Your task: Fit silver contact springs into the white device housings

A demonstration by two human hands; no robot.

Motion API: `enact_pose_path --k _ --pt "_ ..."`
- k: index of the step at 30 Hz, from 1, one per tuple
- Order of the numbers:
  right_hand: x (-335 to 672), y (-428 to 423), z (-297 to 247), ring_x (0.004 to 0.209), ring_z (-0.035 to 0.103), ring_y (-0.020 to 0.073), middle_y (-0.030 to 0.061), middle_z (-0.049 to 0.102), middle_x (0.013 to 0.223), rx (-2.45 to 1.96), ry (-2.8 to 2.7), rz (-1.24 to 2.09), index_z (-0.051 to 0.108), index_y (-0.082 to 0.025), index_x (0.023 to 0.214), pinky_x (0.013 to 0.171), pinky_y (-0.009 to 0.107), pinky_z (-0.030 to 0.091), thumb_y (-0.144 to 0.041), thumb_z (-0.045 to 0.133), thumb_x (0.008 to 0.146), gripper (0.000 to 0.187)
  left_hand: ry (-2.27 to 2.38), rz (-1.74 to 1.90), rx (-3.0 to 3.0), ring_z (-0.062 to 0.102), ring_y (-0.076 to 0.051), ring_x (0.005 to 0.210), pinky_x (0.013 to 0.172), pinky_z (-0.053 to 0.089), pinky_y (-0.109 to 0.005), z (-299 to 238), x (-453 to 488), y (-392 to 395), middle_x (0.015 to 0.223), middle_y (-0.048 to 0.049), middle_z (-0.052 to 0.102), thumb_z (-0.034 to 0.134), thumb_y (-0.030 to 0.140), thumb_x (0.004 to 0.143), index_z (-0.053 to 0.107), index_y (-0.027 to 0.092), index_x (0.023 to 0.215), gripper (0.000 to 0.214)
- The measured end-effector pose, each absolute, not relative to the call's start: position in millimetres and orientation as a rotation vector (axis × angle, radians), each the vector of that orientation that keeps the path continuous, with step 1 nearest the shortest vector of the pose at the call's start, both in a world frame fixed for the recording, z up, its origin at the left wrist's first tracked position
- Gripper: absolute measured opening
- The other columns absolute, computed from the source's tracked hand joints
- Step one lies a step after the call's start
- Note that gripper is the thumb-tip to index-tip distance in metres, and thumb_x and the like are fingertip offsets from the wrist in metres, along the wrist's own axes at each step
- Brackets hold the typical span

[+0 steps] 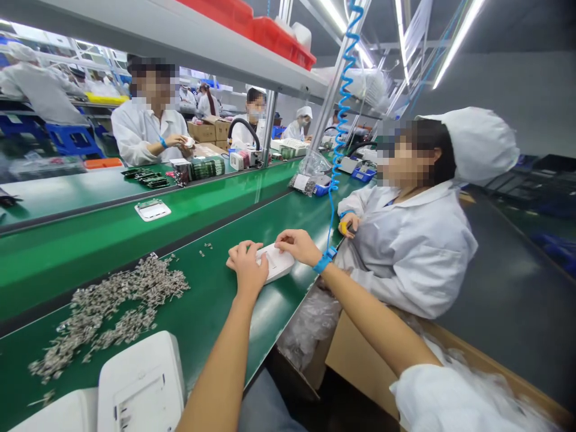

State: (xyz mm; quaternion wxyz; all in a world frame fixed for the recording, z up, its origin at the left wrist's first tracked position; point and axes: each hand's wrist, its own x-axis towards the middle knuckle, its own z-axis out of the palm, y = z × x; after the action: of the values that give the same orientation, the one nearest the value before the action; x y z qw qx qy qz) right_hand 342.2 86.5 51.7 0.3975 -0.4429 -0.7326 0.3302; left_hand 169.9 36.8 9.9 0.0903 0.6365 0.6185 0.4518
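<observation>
1. Casing [282,263], white and flat, lies on the green work surface [211,300] in front of me, between both hands.
2. I see the left hand [249,267] grasping its left end, fingers curled over that side and thumb resting on the top face.
3. On my feed the right hand [299,246] bends over the far edge, thumb and forefinger brought together at the casing; I cannot tell whether something small is pinched between them.
4. A blue wrist strap [324,260] circles the right wrist, and a coiled blue cord [344,102] hangs down to it.
5. Left of the hands I view a heap of small metal parts [130,294], with a few loose pieces [206,247] nearer the casing.
6. Closest to me, at the lower left, sit two more white shells, one [144,375] partly covering the other [67,414].
7. Beyond the work surface runs a bright green belt [94,258] carrying a white part [153,210].
8. To my right a co-worker [409,240] in white coat and cap sits beside the bench; below are a cardboard box [360,366] and clear plastic [310,324].
9. Across the belt I see another co-worker [150,135]; red bins [279,42] stand on the shelf overhead.
</observation>
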Motion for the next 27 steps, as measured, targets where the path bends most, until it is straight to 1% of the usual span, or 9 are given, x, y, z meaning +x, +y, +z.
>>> enact_pose_path --k 3,6,9,12,13,16,21,23,27 --pt "338.1 88.7 48.7 0.073 0.071 0.021 0.0036 0.073 0.074 -1.053 -1.721 1.001 0.072 -0.019 0.08 0.07 0.032 0.057 -0.037 0.077 0.072 0.02 1.628 1.525 1.93 0.059 -0.021 0.096 0.089 0.035 -0.039 13.7 174.9 36.0 0.096 -0.0036 0.068 0.061 0.023 0.089 0.067 0.022 0.093 0.007" --pt "329.6 87.6 45.3 0.078 0.072 0.0215 0.0049 0.076 0.082 -1.001 -1.628 1.051 0.074 -0.019 0.087 0.077 0.034 0.058 -0.036 0.081 0.067 0.027 1.532 1.598 1.906 0.061 -0.017 0.083 0.082 0.037 -0.034 12.1 178.7 37.4 0.09 -0.0014 0.068 0.057 0.023 0.093 0.065 0.021 0.091 0.009" --pt "316.9 83.9 41.1 0.078 0.072 0.0216 0.0047 0.076 0.082 -1.023 -1.581 1.039 0.075 -0.019 0.091 0.077 0.035 0.058 -0.032 0.078 0.068 0.027 1.489 1.655 1.933 0.062 -0.017 0.087 0.08 0.038 -0.033 7.0 180.6 39.4 0.097 -0.0032 0.069 0.052 0.023 0.097 0.066 0.021 0.097 0.014" --pt "303.0 79.6 39.8 0.076 0.072 0.0218 0.0046 0.075 0.078 -1.081 -1.59 0.955 0.075 -0.02 0.08 0.075 0.035 0.058 -0.03 0.074 0.069 0.015 1.461 1.764 1.934 0.062 -0.019 0.093 0.081 0.041 -0.033 3.1 181.0 40.6 0.101 -0.0061 0.066 0.048 0.022 0.098 0.065 0.021 0.102 0.018" --pt "298.9 78.2 40.5 0.075 0.072 0.0217 0.0044 0.075 0.076 -1.087 -1.561 0.952 0.073 -0.02 0.078 0.074 0.035 0.058 -0.03 0.074 0.069 0.014 1.462 1.816 1.903 0.061 -0.019 0.094 0.082 0.043 -0.033 2.4 180.9 40.8 0.101 -0.0068 0.065 0.048 0.023 0.098 0.064 0.02 0.102 0.017" --pt "289.7 74.5 44.3 0.073 0.071 0.021 0.0038 0.074 0.076 -1.051 -1.432 1.042 0.069 -0.02 0.082 0.07 0.033 0.058 -0.033 0.077 0.068 0.021 1.476 1.932 1.794 0.06 -0.019 0.092 0.081 0.046 -0.033 0.5 179.8 42.1 0.102 -0.0081 0.062 0.05 0.024 0.097 0.062 0.019 0.104 0.015" --pt "284.9 72.4 47.8 0.066 0.067 0.0172 -0.0001 0.07 0.069 -1.042 -1.488 1.09 0.06 -0.021 0.086 0.067 0.031 0.056 -0.027 0.071 0.07 0.02 1.504 1.972 1.881 0.059 -0.021 0.098 0.085 0.047 -0.035 -5.3 178.5 45.7 0.105 -0.0103 0.06 0.046 0.021 0.099 0.066 0.016 0.112 0.024" --pt "285.7 72.8 48.1 0.066 0.067 0.0169 -0.001 0.07 0.069 -1.042 -1.51 1.126 0.057 -0.021 0.09 0.067 0.03 0.055 -0.026 0.071 0.07 0.025 1.512 1.971 1.94 0.058 -0.021 0.098 0.086 0.046 -0.036 -7.2 178.0 46.4 0.105 -0.0106 0.061 0.044 0.018 0.099 0.068 0.017 0.112 0.027" --pt "291.3 73.0 50.4 0.068 0.067 0.0163 0.0003 0.071 0.072 -1.062 -1.523 1.22 0.063 -0.018 0.091 0.068 0.029 0.055 -0.028 0.076 0.066 0.03 1.487 1.954 1.973 0.058 -0.02 0.097 0.087 0.046 -0.035 -8.4 176.0 46.5 0.104 -0.0093 0.065 0.046 0.015 0.098 0.07 0.018 0.105 0.026"
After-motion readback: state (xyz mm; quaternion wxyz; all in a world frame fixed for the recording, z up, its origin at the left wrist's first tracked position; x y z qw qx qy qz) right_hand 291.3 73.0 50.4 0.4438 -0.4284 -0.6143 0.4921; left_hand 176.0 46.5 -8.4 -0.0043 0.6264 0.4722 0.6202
